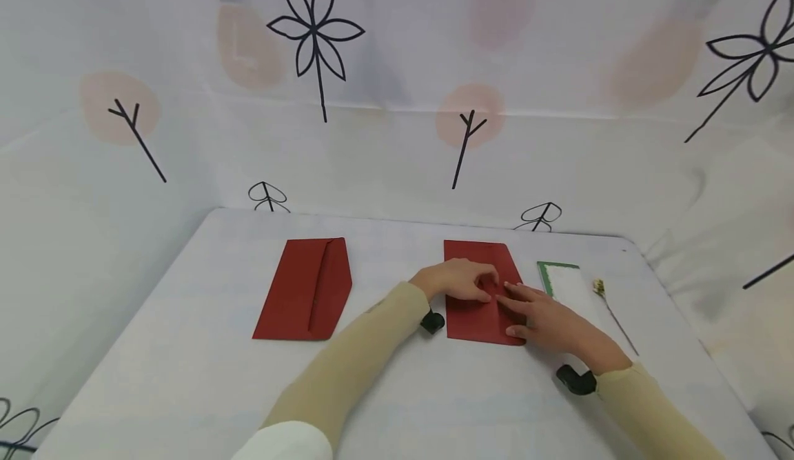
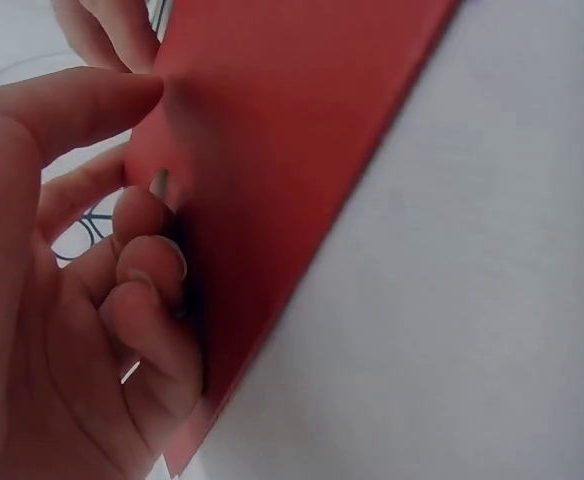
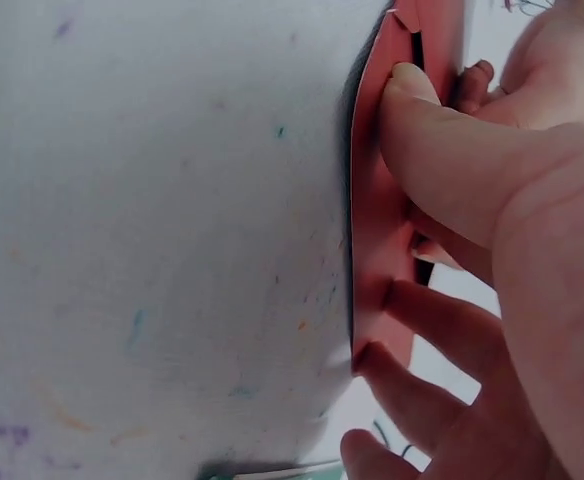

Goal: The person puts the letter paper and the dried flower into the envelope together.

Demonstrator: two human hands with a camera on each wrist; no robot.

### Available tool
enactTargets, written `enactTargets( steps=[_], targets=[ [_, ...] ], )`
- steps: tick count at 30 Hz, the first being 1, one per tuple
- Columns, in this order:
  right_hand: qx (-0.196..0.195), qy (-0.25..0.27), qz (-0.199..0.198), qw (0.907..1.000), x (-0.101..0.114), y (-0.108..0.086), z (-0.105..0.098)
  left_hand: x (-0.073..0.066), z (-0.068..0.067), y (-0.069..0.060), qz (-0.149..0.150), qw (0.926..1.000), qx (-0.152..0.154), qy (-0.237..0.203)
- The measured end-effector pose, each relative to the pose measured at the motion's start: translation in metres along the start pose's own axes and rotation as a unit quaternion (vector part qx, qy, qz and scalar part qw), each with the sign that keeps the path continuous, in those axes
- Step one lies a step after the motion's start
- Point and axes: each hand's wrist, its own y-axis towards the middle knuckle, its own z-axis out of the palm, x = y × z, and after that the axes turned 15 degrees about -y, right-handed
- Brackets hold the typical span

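Observation:
A red paper envelope (image 1: 471, 322) lies right of centre on the white table, and both hands work on it. The left hand (image 1: 462, 281) bends over its middle, thumb tip touching the paper, the other fingers curled; whether they pinch the paper is unclear. A thin greenish tip (image 2: 162, 183) shows by those fingertips in the left wrist view, too small to identify. Spread fingers of the right hand (image 1: 546, 318) rest on the envelope's right side. In the right wrist view its thumb (image 3: 412, 85) presses the flap (image 3: 372, 210), beside a dark gap in the paper.
Another red envelope (image 1: 291, 294), flap folded over, lies to the left. Right of the hands are a white card with a green border (image 1: 561, 265) and a dried flower (image 1: 598, 287) on a thin stem. White patterned cloth (image 1: 397, 163) hangs behind the table (image 1: 186, 377).

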Motion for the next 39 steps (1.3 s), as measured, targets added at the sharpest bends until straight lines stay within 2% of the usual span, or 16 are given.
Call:
enactTargets(
  steps=[8,17,22,30,35,39],
  targets=[
    [-0.017,0.067,0.033,0.9971,-0.008,-0.001,0.003,-0.002,0.002,0.003,-0.009,0.9995,-0.003,0.028],
    [-0.086,0.105,0.047,0.9896,-0.025,-0.010,0.002,-0.002,0.003,0.004,-0.020,0.9997,-0.004,0.014],
    [-0.103,0.133,0.076,0.9828,-0.032,-0.019,-0.003,-0.002,0.002,0.003,-0.018,0.9998,-0.006,0.008],
    [-0.086,0.197,0.149,0.9652,-0.050,-0.040,-0.002,-0.003,0.002,0.003,-0.020,0.9998,-0.004,0.005],
    [-0.092,0.225,0.178,0.9534,-0.062,-0.054,0.000,-0.004,0.001,0.004,-0.021,0.9997,-0.003,0.010],
    [-0.098,0.235,0.219,0.9419,-0.070,-0.059,0.004,-0.004,0.001,0.003,-0.024,0.9996,-0.003,0.014]
  ],
)
